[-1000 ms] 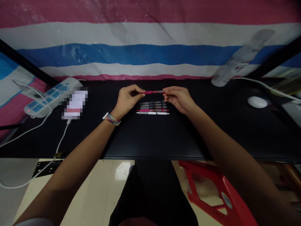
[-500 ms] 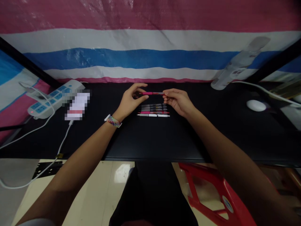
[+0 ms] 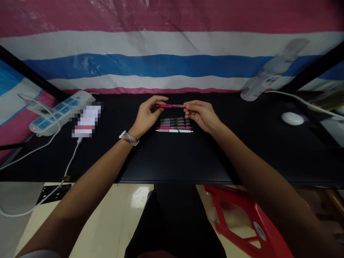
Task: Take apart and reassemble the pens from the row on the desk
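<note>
A pink-and-red pen [image 3: 170, 105] is held level above the black desk, its right end pinched between the thumb and fingers of my right hand [image 3: 201, 114]. Around its left end is my left hand [image 3: 148, 114], thumb and forefinger apart; whether a curled finger touches the pen I cannot tell. Just below lies a stack of pens side by side: several dark pens [image 3: 174, 121], another pink pen [image 3: 172, 127] and a white pen [image 3: 174, 131] nearest me. A woven bracelet [image 3: 129, 138] circles my left wrist.
At the left are a white power strip [image 3: 60, 113] and a phone [image 3: 86, 121], blurred out, on a charging cable. A clear bottle [image 3: 259, 84] stands at the back right, with a white mouse [image 3: 292, 119] nearer me. Beneath the desk edge is a red stool [image 3: 242, 211].
The held pen has shifted slightly to the left, its left end further into my left hand's gap. My right hand moved left with it; the left thumb drew back a little.
</note>
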Tool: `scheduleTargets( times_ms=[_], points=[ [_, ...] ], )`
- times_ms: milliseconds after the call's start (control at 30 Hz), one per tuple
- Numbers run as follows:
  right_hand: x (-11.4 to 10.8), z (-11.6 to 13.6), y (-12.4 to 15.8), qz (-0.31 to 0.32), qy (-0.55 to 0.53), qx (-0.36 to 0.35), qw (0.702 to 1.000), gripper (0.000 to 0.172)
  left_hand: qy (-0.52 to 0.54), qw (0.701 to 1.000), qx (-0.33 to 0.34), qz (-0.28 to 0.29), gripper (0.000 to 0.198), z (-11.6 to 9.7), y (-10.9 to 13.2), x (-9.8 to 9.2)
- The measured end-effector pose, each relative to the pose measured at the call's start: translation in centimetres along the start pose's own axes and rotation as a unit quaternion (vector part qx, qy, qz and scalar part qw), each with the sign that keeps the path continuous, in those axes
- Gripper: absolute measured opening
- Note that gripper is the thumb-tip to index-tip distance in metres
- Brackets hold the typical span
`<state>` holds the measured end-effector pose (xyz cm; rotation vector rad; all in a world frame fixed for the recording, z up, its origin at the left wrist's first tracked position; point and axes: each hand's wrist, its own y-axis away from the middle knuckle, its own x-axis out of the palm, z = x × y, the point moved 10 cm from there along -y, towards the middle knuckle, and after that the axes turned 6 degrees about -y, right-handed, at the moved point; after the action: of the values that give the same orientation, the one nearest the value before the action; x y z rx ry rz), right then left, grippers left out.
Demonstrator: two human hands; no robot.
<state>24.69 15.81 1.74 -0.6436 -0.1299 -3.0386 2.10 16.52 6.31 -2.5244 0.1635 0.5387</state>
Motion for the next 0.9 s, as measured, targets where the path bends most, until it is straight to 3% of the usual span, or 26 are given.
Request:
scheduleTargets(
  times_ms=[67,200,300,600,767,900],
  points=[
    [0.0,0.1,0.0,0.001,0.003,-0.004,1.0,0.006,0.004,1.0,-0.008,-0.005,0.042,0.3,0.0,0.0],
    [0.1,0.2,0.0,0.002,0.01,-0.01,1.0,0.008,0.018,0.999,-0.034,0.0,0.014,1.3,0.0,0.1],
    [0.0,0.1,0.0,-0.002,0.009,-0.011,1.0,0.008,0.001,1.0,-0.019,0.003,0.009,0.9,0.0,0.0],
    [-0.1,-0.3,0.0,-0.011,0.009,0.001,1.0,0.009,-0.068,0.996,0.029,-0.045,0.012,-1.4,0.4,-1.0],
    [0.1,-0.5,0.1,0.011,-0.022,0.025,0.999,0.011,-0.026,0.999,0.006,-0.043,0.01,-0.7,0.2,-0.9],
    [1.0,-0.3,0.6,0.051,-0.051,0.053,0.996,0.033,0.027,0.998,-0.016,-0.051,0.013,0.0,0.0,-0.9]
  ],
)
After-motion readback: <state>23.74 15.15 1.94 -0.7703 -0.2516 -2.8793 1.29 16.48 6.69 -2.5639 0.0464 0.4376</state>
